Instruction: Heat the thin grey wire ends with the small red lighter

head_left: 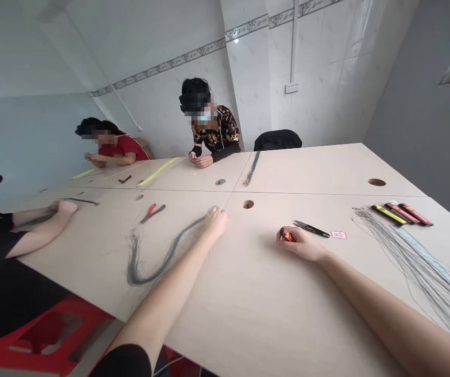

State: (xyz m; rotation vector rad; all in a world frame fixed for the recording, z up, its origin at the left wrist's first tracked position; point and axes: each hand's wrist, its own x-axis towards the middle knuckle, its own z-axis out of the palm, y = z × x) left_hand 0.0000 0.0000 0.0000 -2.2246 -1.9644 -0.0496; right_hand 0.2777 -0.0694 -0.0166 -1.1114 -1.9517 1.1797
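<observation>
My left hand [217, 221] is closed on the upper end of a dark grey bundle of thin strands [175, 246]. The bundle curves across the table to the left of my forearm, and its far end is frayed. Between my fingers, the exact tip of the strands is hard to see. My right hand [303, 244] is wrapped round a small red lighter [287, 235] with a yellow mark, its lower part hidden in the palm. Just beyond that hand lies a pair of black thread snips [311, 229], beside a small pink-edged label [339, 235].
Two red lighters [415, 214] and a yellow-black one [388, 214] lie at right, near a loose grey strand bundle [409, 262]. Red-handled pliers [153, 212] rest left. A round hole [248, 204] pierces the table [248, 309]. Several people sit around it.
</observation>
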